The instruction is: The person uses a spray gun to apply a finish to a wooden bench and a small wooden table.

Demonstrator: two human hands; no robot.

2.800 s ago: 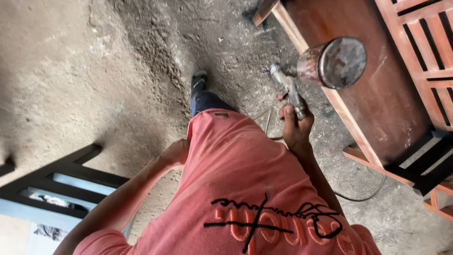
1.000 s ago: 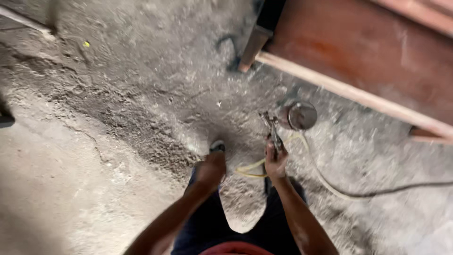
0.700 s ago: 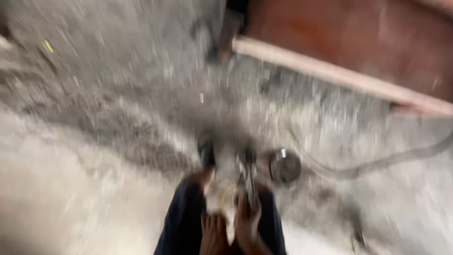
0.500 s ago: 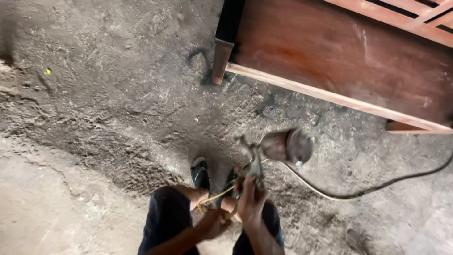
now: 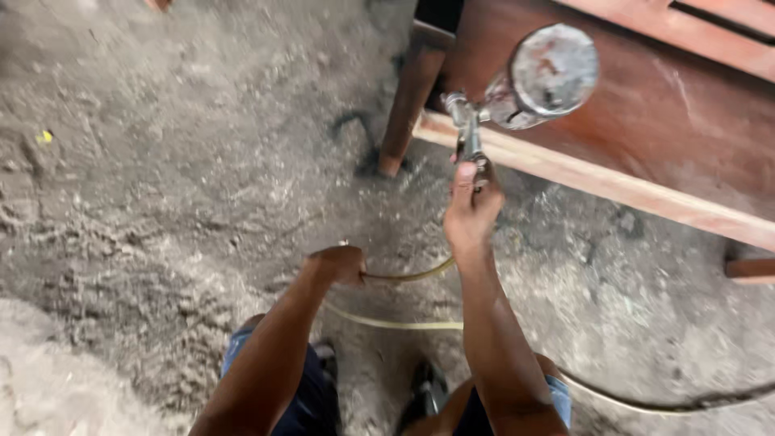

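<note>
My right hand (image 5: 471, 211) is raised and grips the handle of a metal spray gun (image 5: 468, 137) whose round stained cup (image 5: 545, 74) sits on top. The gun points toward the edge of a reddish-brown wooden table (image 5: 646, 121). My left hand (image 5: 339, 265) is lower and to the left, closed around a yellowish air hose (image 5: 404, 278) that loops below both arms and runs off along the floor to the right. My legs and dark shoes (image 5: 428, 387) show at the bottom.
The ground (image 5: 161, 202) is rough, dusty grey concrete with loose grit. A wooden table leg (image 5: 404, 113) stands just left of the gun. A pale wooden rail (image 5: 613, 186) edges the table. Another wooden piece (image 5: 751, 266) lies at the right.
The view swung from the floor up to the table. My right hand lifted the spray gun from near my feet up to the table edge. My left hand kept hold of the hose.
</note>
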